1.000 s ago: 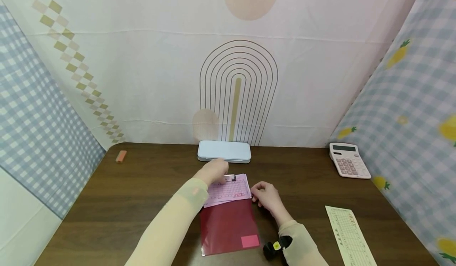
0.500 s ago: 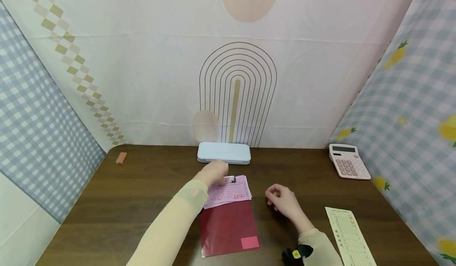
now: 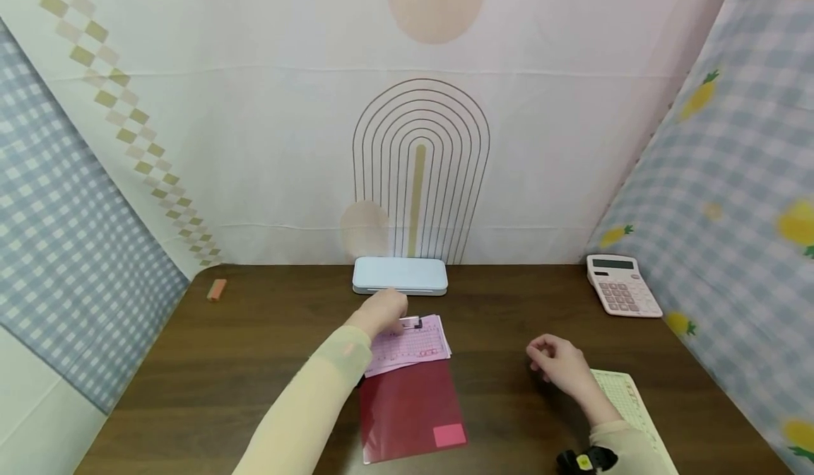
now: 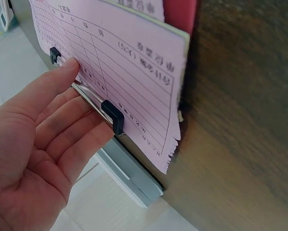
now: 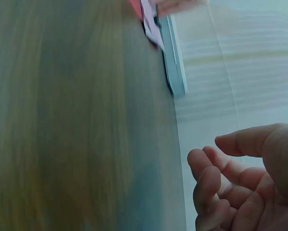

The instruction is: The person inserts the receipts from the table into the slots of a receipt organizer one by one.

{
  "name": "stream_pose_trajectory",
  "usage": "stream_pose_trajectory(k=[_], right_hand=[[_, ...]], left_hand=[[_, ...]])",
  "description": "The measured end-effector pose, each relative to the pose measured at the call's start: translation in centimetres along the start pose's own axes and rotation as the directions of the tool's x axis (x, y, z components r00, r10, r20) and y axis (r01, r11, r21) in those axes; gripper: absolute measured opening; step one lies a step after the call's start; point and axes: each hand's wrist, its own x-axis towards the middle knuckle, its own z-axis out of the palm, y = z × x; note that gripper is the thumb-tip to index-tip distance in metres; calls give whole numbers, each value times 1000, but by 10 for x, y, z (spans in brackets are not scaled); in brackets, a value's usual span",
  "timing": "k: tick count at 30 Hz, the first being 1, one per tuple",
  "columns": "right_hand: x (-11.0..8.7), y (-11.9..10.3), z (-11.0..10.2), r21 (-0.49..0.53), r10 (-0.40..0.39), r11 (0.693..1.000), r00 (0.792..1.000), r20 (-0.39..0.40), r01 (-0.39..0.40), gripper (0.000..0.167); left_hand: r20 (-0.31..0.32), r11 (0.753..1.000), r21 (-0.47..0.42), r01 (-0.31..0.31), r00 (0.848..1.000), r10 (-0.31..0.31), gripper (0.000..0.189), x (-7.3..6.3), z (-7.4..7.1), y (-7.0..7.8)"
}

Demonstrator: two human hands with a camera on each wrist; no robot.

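My left hand is at the top end of a red clip folder, where several pink printed forms lie. In the left wrist view, the thumb lies over the metal clip with black end caps, fingers behind it, pinching that edge. The forms have a torn edge. My right hand hangs over the table to the right, fingers loosely bent with nothing in them. Its forearm partly covers a pale green printed slip. In the right wrist view, the right hand shows an empty gap between thumb and fingers.
A light blue flat case stands behind the folder against the back cloth. Far right is a white calculator; far left, a small orange block. Cloth hangs along the back and both sides of the brown table.
The right hand has moved away from the forms' edge, rightward toward the green slip. The left hand stays on the clip, and the forms keep their place.
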Motion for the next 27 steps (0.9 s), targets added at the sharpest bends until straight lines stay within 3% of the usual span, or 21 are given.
stream_pose_trajectory(k=[7,17,23,27], right_hand=[[-13,25,-26,-45,21,999,1000,-19,-21,20],[-25,63,-53,-178,76,981,997,-31,-81,38],[-25,78,-61,-307,-6,952,1000,-16,1,31],[-25,84,-65,-358,-51,933,999,-2,47,35]], left_hand=[[-3,1000,-25,11,1000,-11,16,1,3,2],[1,998,-58,31,1000,-31,17,2,7,2],[6,998,-49,40,999,-40,18,2,5,2],[-1,998,-48,30,1000,-30,16,2,5,1]])
